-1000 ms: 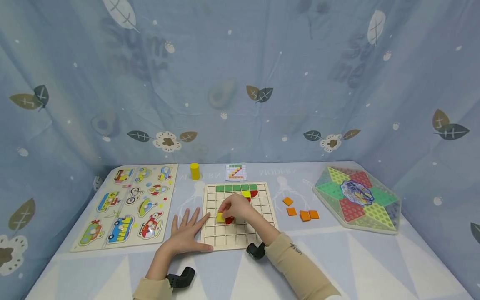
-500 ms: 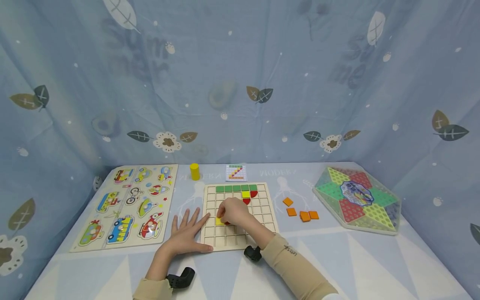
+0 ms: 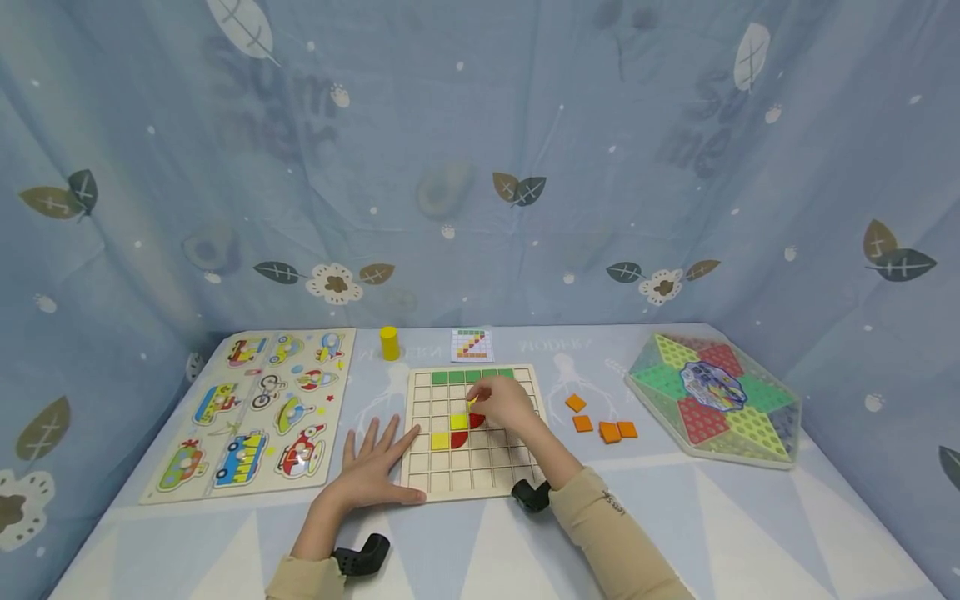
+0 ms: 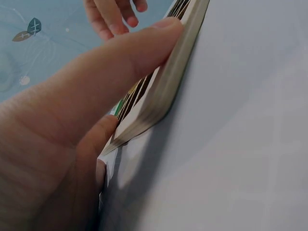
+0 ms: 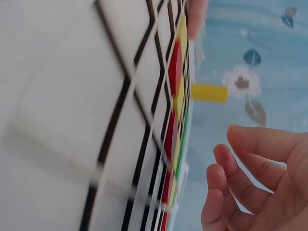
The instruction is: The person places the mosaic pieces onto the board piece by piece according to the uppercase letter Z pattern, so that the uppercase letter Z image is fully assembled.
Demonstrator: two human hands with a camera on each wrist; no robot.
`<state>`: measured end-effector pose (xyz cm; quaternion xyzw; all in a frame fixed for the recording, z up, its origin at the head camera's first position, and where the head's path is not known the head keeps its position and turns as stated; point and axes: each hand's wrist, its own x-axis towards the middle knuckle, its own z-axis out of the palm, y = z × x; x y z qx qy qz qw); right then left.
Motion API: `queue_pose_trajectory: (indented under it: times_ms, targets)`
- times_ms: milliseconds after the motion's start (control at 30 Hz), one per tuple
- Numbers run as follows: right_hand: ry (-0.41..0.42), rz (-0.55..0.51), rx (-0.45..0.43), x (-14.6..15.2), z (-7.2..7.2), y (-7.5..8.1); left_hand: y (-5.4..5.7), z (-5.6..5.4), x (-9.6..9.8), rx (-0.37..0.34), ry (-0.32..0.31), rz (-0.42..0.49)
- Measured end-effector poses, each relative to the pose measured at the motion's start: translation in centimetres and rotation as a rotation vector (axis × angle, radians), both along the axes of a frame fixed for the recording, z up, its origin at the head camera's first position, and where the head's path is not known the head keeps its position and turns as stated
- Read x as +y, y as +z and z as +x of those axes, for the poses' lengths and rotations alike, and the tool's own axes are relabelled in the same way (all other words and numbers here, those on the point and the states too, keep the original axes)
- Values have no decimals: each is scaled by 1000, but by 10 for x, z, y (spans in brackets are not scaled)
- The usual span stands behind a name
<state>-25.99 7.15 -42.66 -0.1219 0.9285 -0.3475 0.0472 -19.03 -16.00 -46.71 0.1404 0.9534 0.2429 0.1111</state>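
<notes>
A wooden grid board lies on the table, with a row of green square tiles along its far side. Yellow square tiles and red rounded pieces run diagonally across the cells. My left hand is spread flat at the board's left edge. In the left wrist view its thumb rests on the board's rim. My right hand hovers over the middle of the board and hides some cells. In the right wrist view its fingers are loosely bent, with nothing between them.
Several orange square tiles lie right of the board. A pattern card and a yellow cylinder are behind it. A vehicle peg puzzle lies at left, a hexagonal game box at right.
My right hand was at the lower-left yellow tile and has moved right and toward the far side. That tile and the yellow one diagonally above it now show uncovered. The left hand stays put.
</notes>
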Motion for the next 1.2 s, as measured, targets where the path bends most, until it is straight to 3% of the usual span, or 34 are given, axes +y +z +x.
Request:
queue_pose_trajectory:
  times_ms: [300, 533, 733, 900, 1200]
  targets:
    - [-137, -105, -26, 41, -2, 1, -1, 0, -1, -1, 0, 8]
    - [-297, -138, -8, 72, -4, 1, -2, -1, -2, -5, -17, 23]
    - [-390, -48, 45, 99, -5, -2, -1, -2, -2, -12, -22, 35]
    - [-465, 98, -7, 114, -7, -6, -1, -2, -2, -14, -20, 30]
    - [-457, 182, -78, 120, -11, -17, -1, -1, -3, -19, -21, 24]
